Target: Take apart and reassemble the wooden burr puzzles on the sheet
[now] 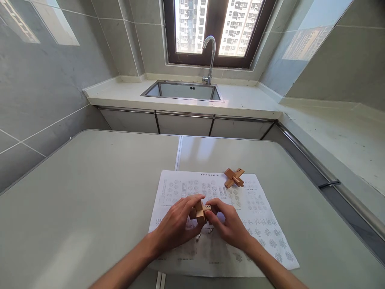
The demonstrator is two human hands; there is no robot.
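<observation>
Forearms [128, 261]: come in from the near left and near right, meeting over the sheet.
Left hand [177, 218]: grasps the block, fingers curved over its far side, thumb on the near side; the fingers are bent and only slightly spread.
Right hand [231, 224]: pinches the right end of the bar between thumb and forefinger, the gap just the bar's width; its other fingers are partly hidden.
Block [200, 216]: wooden, held between the hands above the middle of the sheet.
Bar [207, 208]: wooden, dark mark on top, long axis running left to right from block to right hand; how deep it sits in the block, I cannot tell.
Cross [234, 178]: crossed wooden pieces at the sheet's far edge, to the right; far of both hands, nearer the right, touched by neither.
Sheet [171, 175]: printed with small diagrams, lying flat beneath the hands.
Worktop [90, 192]: pale, carrying the sheet.
Far side: sink [180, 90] and tap [212, 56] below a window [212, 26].
</observation>
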